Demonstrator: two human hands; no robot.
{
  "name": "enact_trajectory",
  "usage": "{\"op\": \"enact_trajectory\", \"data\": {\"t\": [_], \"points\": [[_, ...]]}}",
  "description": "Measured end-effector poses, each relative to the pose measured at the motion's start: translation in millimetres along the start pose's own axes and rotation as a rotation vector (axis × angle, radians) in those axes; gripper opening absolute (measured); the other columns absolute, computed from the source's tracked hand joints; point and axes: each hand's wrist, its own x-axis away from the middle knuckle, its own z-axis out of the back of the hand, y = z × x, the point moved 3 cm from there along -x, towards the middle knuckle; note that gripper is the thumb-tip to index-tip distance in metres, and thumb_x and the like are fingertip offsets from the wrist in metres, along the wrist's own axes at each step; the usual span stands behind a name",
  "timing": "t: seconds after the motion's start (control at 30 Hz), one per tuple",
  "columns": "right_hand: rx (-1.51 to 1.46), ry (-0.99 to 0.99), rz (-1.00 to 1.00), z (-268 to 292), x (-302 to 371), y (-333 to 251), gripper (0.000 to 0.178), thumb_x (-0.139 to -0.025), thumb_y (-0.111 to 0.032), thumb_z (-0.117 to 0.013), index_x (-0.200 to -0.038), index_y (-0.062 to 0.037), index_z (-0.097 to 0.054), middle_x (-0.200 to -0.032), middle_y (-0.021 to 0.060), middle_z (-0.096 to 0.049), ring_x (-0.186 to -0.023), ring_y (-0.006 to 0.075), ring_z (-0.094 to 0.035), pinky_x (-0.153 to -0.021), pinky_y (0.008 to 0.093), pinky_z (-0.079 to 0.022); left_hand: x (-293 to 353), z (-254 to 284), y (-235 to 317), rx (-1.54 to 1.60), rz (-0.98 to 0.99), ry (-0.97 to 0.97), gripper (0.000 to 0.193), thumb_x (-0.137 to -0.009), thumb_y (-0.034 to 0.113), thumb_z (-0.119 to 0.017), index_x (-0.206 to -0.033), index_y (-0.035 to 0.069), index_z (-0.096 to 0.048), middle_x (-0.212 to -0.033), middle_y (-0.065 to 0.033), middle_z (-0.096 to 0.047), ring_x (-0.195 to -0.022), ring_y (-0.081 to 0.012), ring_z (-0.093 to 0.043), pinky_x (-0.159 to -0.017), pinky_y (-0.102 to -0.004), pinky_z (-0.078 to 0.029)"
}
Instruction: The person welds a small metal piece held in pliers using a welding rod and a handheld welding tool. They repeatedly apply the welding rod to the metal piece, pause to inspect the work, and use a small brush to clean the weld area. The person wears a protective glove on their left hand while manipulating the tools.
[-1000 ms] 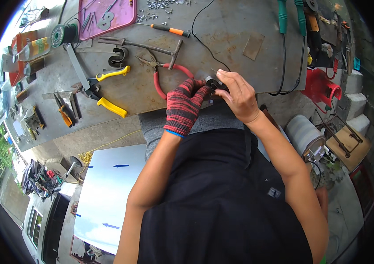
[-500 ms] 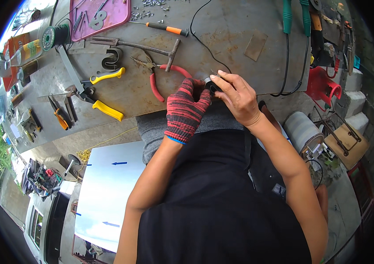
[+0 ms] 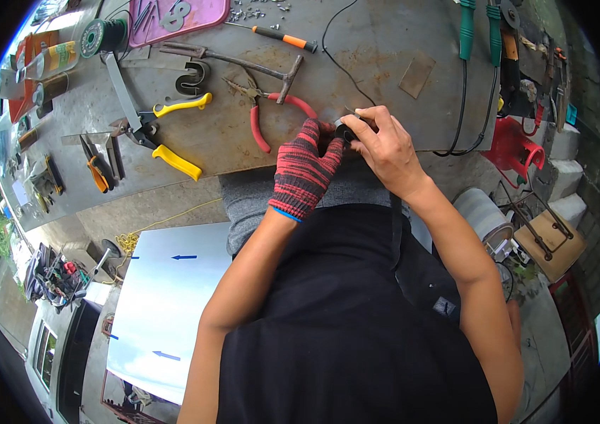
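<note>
My left hand, in a red-and-black striped knit glove, grips a small round black piece with a silvery rim just over the bench's near edge. The bare fingers of my right hand are closed on the same piece from the other side and cover much of it. Something thin and dark sticks out above the right fingertips. A black cord runs over the bench to behind that hand. Beside the glove lie red-handled pliers with their handles spread.
On the metal bench lie yellow-handled snips, a T-shaped bar, an S-shaped metal piece, a screwdriver and orange-handled pliers. A pink tray sits farther back. Green-handled cable ends hang over the right edge.
The view has shifted slightly, so the bench tools appear a little farther right. Both hands remain at the black piece, and my right fingers are more curled over it.
</note>
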Motion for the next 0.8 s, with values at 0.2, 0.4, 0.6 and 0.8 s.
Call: {"op": "enact_trajectory", "data": {"t": [0.2, 0.4, 0.6, 0.8], "points": [[-0.006, -0.059, -0.017, 4, -6, -3, 0.055, -0.07, -0.005, -0.086, -0.12, -0.0112, -0.065, -0.123, 0.0072, -0.059, -0.089, 0.0265, -0.066, -0.078, 0.0393, -0.056, 1, -1, 4, -0.086, 0.08, -0.098, 0.05, -0.086, 0.023, -0.083, -0.127, 0.002, -0.061, -0.108, -0.0175, -0.074, -0.099, -0.0324, -0.074, -0.085, -0.041, -0.058], [0.004, -0.05, 0.037, 0, -4, 2, 0.063, -0.068, 0.001, -0.084, -0.127, -0.0109, -0.064, -0.128, 0.0078, -0.059, -0.085, 0.0237, -0.062, -0.08, 0.0406, -0.055, 5, -8, -2, -0.218, -0.136, -0.015, 0.048, -0.089, 0.025, -0.079, -0.129, 0.006, -0.063, -0.12, -0.0157, -0.067, -0.108, -0.0336, -0.068, -0.091, -0.0417, -0.056], [0.025, -0.063, 0.027, -3, -1, 2, 0.061, -0.069, 0.001, -0.083, -0.126, -0.0114, -0.065, -0.128, 0.0064, -0.059, -0.086, 0.0221, -0.061, -0.08, 0.0391, -0.053, 6, -8, 0, -0.224, -0.146, 0.034, 0.047, -0.086, 0.021, -0.081, -0.127, 0.004, -0.063, -0.116, -0.016, -0.064, -0.105, -0.0348, -0.068, -0.09, -0.0422, -0.057], [0.052, -0.05, 0.056, -5, -2, 3, 0.059, -0.07, 0.001, -0.083, -0.125, -0.0124, -0.067, -0.127, 0.0054, -0.059, -0.084, 0.0197, -0.06, -0.078, 0.0369, -0.05, 5, -10, -1, -0.194, -0.137, 0.073, 0.048, -0.082, 0.017, -0.084, -0.124, 0.004, -0.064, -0.113, -0.0171, -0.064, -0.104, -0.0356, -0.068, -0.089, -0.0432, -0.057]]}}
